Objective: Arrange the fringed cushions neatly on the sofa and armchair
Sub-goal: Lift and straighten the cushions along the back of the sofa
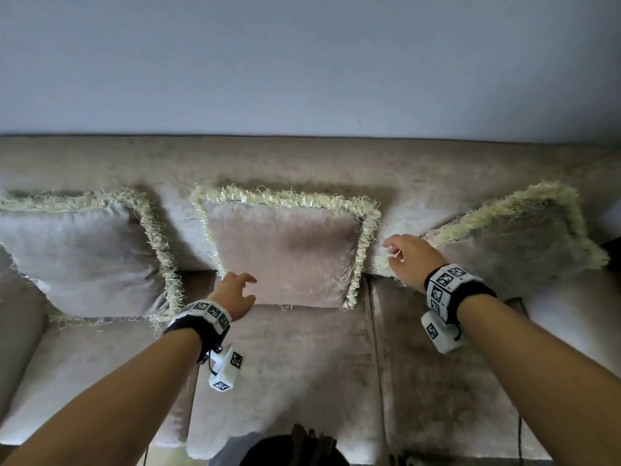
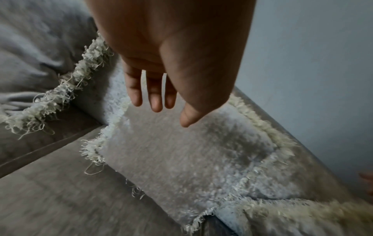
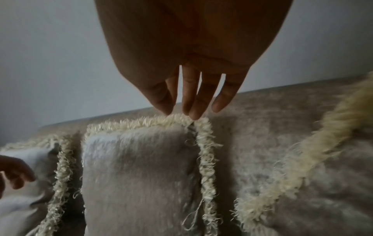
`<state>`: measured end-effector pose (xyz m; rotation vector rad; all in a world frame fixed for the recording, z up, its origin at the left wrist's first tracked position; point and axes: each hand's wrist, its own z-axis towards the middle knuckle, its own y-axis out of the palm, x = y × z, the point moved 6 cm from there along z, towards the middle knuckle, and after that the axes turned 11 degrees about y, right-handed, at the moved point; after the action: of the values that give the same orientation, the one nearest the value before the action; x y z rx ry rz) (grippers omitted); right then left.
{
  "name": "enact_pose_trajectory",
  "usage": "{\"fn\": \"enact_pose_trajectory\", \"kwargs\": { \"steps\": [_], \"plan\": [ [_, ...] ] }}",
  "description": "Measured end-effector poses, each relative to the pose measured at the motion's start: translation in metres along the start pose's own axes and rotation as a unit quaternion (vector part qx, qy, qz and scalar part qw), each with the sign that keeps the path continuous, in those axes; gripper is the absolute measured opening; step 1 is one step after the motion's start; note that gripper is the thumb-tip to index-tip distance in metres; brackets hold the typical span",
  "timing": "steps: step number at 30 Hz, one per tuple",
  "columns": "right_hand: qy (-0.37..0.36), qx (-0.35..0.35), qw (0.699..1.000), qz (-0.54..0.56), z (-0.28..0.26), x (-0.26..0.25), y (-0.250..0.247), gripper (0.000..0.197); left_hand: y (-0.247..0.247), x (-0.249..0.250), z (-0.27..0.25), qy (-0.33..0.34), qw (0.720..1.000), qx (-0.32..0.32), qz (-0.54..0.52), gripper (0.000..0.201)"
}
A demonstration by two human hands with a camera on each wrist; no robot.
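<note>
Three grey-beige cushions with cream fringe lean against the back of the sofa [image 1: 289, 371]. The left cushion [image 1: 80, 253] and the middle cushion [image 1: 289, 253] stand fairly square. Tilted, the right cushion [image 1: 514, 250] has its left corner low. My left hand [image 1: 242, 290] hovers at the middle cushion's lower left corner with relaxed fingers and holds nothing. In the left wrist view the left hand [image 2: 171, 115] is spread above the middle cushion [image 2: 191, 159]. My right hand [image 1: 391, 252] is between the middle and right cushions, by the right cushion's low fringe. Its fingers [image 3: 193, 103] are straight and empty.
A plain pale wall [image 1: 302, 62] rises behind the sofa back [image 1: 302, 159]. A seam [image 1: 374, 331] divides the seat cushions below my right hand. Something dark [image 1: 295, 449] sits at the bottom edge, in front of the sofa.
</note>
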<state>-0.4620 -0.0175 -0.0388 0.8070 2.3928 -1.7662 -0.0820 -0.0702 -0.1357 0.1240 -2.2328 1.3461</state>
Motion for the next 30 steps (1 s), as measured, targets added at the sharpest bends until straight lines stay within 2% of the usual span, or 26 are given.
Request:
{"fn": "enact_pose_trajectory", "kwargs": {
  "steps": [4, 7, 11, 15, 20, 24, 27, 30],
  "plan": [
    [0.038, -0.034, 0.998, -0.022, 0.021, -0.052, 0.037, 0.036, -0.004, -0.066, 0.035, -0.019, 0.999, -0.037, 0.01, 0.047],
    [0.051, -0.054, 0.997, -0.029, 0.036, -0.073, 0.06, 0.044, 0.003, -0.1, 0.059, -0.034, 0.997, -0.053, 0.035, 0.056],
    [0.016, 0.006, 0.991, -0.135, 0.08, -0.097, 0.072, 0.058, 0.019, -0.137, 0.092, -0.046, 0.997, -0.002, 0.066, 0.077],
    [-0.025, 0.051, 0.98, -0.192, 0.14, -0.113, 0.083, 0.064, 0.05, -0.174, 0.125, 0.026, 0.996, 0.08, -0.015, 0.098],
    [-0.032, 0.071, 0.973, -0.216, 0.189, -0.098, 0.116, 0.076, 0.099, -0.212, 0.156, 0.03, 0.993, 0.075, -0.087, 0.127],
    [-0.072, 0.1, 0.968, -0.217, 0.196, -0.074, 0.141, 0.08, 0.132, -0.217, 0.181, 0.001, 0.995, 0.064, -0.08, 0.129],
    [-0.085, 0.11, 0.967, -0.216, 0.2, -0.055, 0.154, 0.089, 0.145, -0.21, 0.196, -0.062, 0.992, 0.06, -0.093, 0.131],
    [-0.085, 0.13, 0.965, -0.213, 0.204, -0.048, 0.159, 0.084, 0.158, -0.212, 0.204, -0.082, 0.986, 0.055, -0.136, 0.116]
  ]
}}
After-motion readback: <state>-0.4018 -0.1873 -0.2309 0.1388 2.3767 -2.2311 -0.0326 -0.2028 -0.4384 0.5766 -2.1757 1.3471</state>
